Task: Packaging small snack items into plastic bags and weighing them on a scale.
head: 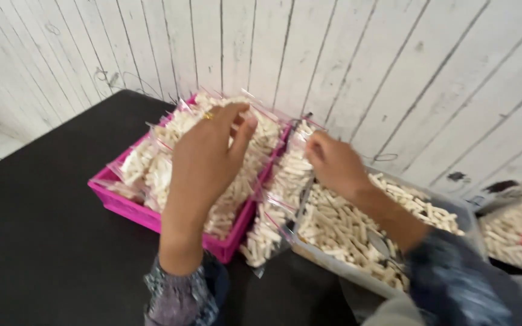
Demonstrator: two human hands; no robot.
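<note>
Over a pink crate point(129, 209) of filled bags, the left hand point(203, 151) is held loosely spread, while a bag point(285, 181) is pinched upright by the right hand point(333, 164).

The left hand point(203, 154) reached forward, fingers loosely curled and thumb apart, while the right hand point(335, 164) beside it stretched out with fingertips pinched, both forearms in patterned sleeves.

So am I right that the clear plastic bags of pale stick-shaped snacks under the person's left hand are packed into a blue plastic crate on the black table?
Not quite: the plastic crate is bright pink, not blue, as the head view shows. The rest holds: the left hand is over clear plastic bags of pale stick-shaped snacks packed into it, on the black table.
</note>
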